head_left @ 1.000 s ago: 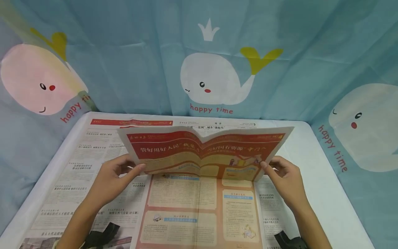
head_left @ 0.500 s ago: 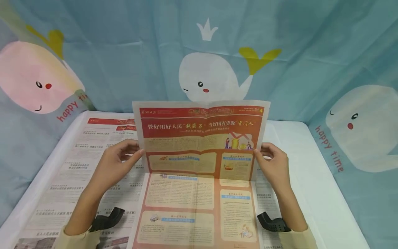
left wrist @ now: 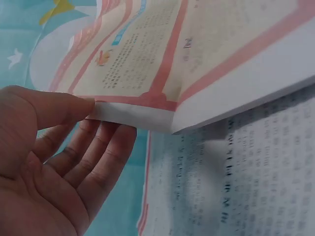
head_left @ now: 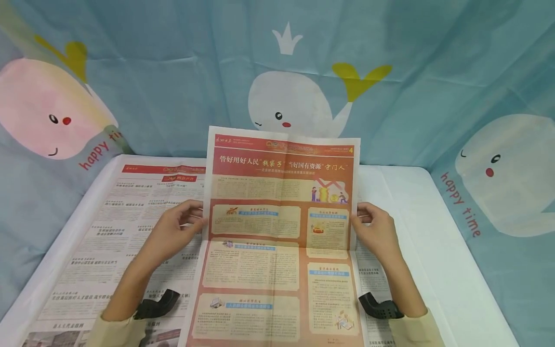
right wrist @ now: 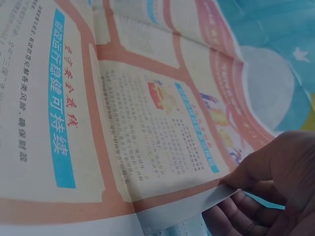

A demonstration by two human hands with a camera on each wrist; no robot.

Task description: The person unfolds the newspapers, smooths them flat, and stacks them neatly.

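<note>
A newspaper page [head_left: 286, 221] with a red header and cream text boxes lies in the middle. Its upper half is raised off the table along a crosswise fold. My left hand [head_left: 179, 229] pinches the left edge between thumb and fingers, as the left wrist view shows on the newspaper's white margin [left wrist: 135, 112]. The opposite edge is pinched by my right hand [head_left: 377, 229]; in the right wrist view its thumb and fingers hold the margin [right wrist: 182, 214]. A vertical crease runs down the page's centre.
Under the page, an opened newspaper sheet [head_left: 108, 250] spreads over the white table [head_left: 446, 270], mostly leftward. A light blue curtain [head_left: 182, 96] with whale prints hangs behind the table. Each wrist bears a black camera mount [head_left: 158, 304].
The raised upper half has swung from tipped toward me to nearly in line with the lower half, and its front now shows fully. Both hands moved with it, coming closer together.
</note>
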